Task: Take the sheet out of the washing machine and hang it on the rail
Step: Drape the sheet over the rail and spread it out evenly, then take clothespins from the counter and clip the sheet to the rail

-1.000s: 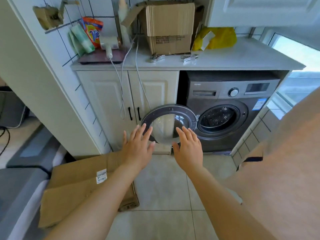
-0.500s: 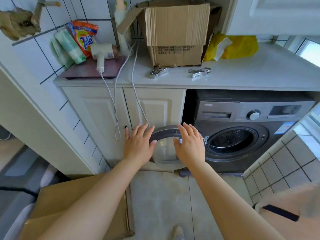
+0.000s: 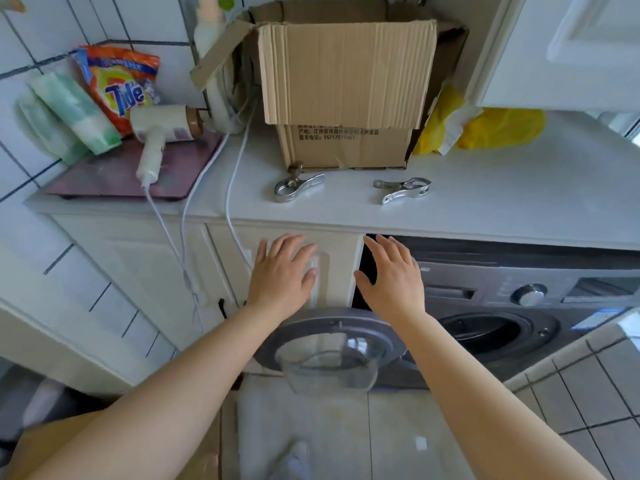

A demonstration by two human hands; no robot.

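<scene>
hands: 2, left hand and right hand both flat, fingers spread, holding nothing | washing machine: 1, door wide open, drum dark, no sheet seen | worktop: 2 metal clips, 1 cardboard box, inside hidden

White-tiled wall (dark grout), cream cabinets

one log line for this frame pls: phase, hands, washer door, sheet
phase: reach | left hand: open, empty | right hand: open, empty | washer door: open | sheet: not seen
</scene>
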